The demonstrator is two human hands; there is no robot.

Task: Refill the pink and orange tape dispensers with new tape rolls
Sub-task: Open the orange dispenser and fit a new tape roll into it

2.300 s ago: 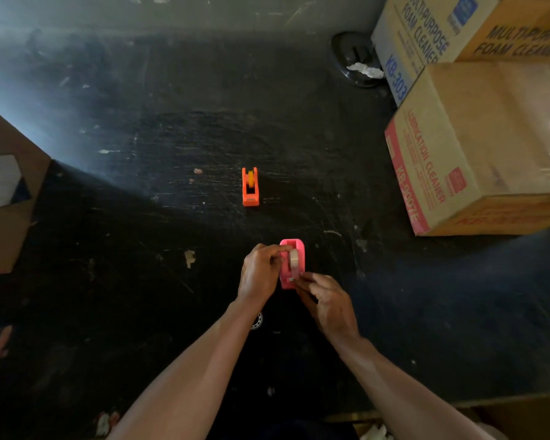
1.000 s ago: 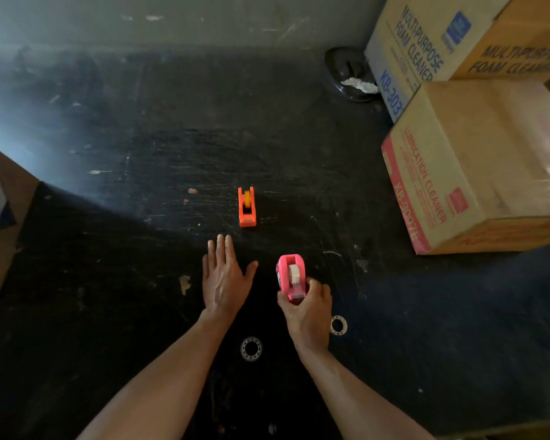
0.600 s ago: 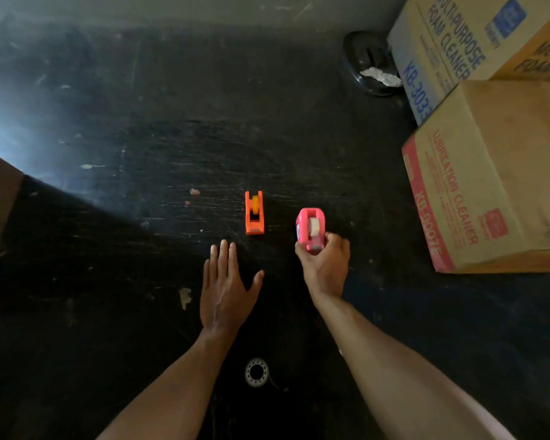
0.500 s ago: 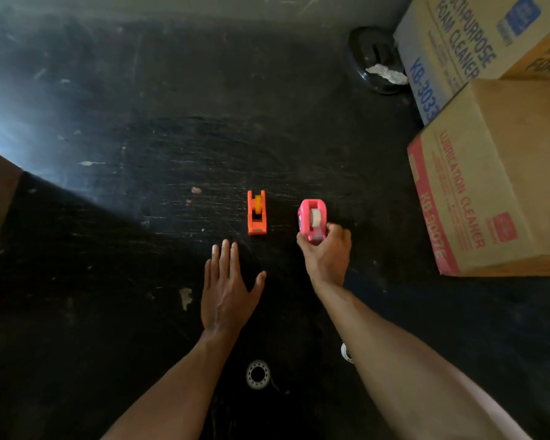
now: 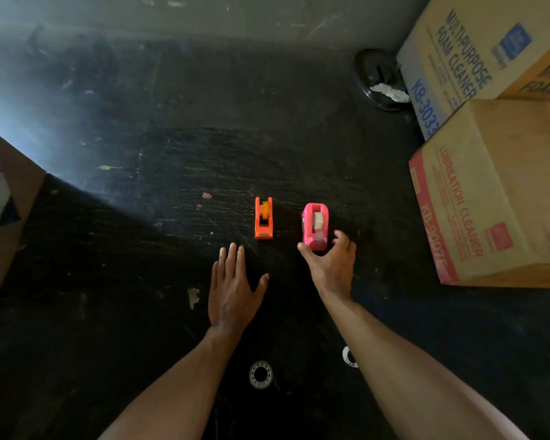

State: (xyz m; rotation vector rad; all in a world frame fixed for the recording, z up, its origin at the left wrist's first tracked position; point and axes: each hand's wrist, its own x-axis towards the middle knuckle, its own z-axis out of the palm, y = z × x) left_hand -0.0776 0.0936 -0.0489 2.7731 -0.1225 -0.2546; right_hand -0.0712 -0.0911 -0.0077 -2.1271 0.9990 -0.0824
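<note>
1. The pink dispenser (image 5: 314,226) stands on the black worktop (image 5: 172,122), a roll of tape in its cradle, just beside the orange dispenser (image 5: 263,218) on its left.
2. The right hand (image 5: 331,265) curls loosely around the pink dispenser's near end, thumb and fingers spread; whether they touch it I cannot tell.
3. The left hand (image 5: 234,287) lies flat, fingers together, holding nothing.
4. Two empty tape cores (image 5: 260,374) lie toward the near edge.
5. Cardboard boxes (image 5: 496,192) fill the far right corner.
</note>
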